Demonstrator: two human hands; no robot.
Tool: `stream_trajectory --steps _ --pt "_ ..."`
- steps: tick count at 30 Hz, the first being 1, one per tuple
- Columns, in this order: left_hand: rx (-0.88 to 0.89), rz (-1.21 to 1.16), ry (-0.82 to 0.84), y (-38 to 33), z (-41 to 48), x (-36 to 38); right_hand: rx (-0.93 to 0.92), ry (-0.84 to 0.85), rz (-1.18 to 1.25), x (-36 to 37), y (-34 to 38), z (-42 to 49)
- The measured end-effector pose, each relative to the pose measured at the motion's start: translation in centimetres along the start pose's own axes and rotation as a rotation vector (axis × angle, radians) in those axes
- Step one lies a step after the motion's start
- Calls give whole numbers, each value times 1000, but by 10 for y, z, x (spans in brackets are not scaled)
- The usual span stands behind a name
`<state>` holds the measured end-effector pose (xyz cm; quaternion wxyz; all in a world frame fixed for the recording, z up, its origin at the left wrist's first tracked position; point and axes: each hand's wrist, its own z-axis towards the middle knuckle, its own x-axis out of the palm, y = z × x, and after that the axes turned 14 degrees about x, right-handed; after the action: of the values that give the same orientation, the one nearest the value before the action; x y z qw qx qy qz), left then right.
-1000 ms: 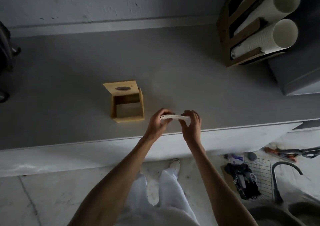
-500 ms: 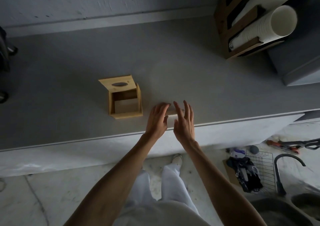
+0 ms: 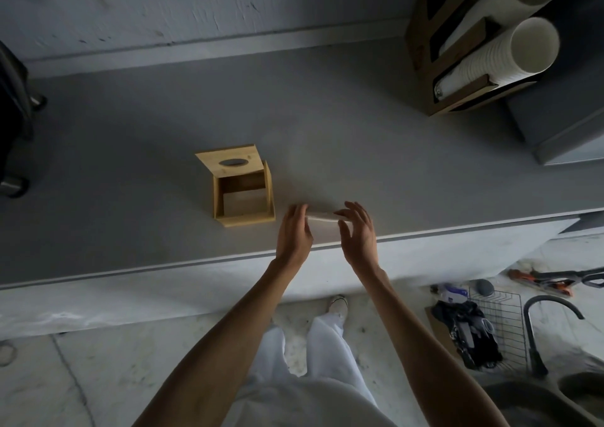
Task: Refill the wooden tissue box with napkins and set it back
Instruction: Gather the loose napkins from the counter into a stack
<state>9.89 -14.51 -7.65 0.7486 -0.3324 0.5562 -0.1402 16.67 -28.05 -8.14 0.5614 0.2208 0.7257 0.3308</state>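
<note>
The wooden tissue box [image 3: 244, 218] stands open on the grey counter [image 3: 359, 152], its panel with the oval slot [image 3: 232, 162] swung up at the far side; the inside looks empty. Just right of it, near the counter's front edge, a white napkin stack [image 3: 324, 229] is squeezed between my hands. My left hand [image 3: 294, 232] presses its left side and my right hand [image 3: 358, 232] its right side, fingers stretched along it. The stack's lower edge is hard to make out against the counter.
A wooden dispenser [image 3: 421, 51] with two rows of white paper cups [image 3: 523, 51] stands at the back right. A dark object [image 3: 13, 116] sits at the left edge. Below the counter are a wire basket [image 3: 500, 325] and a black faucet [image 3: 536, 332].
A second ago both hands held the stack up by its ends. They then flattened over it on the counter, and now they clasp its two sides.
</note>
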Motion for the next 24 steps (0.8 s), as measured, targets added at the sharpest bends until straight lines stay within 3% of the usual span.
stream_trajectory --steps 7,12,18,24 --pt "-137 -199 15 -5 -3 -3 131 72 212 -3 3 -5" --pt "-126 -278 -7 -10 0 0 145 122 288 0 9 -5" --pt "-186 -344 -47 -9 2 2 218 45 386 15 7 -2" --pt "-212 -412 -55 -13 -2 2 179 -8 363 25 1 -11"
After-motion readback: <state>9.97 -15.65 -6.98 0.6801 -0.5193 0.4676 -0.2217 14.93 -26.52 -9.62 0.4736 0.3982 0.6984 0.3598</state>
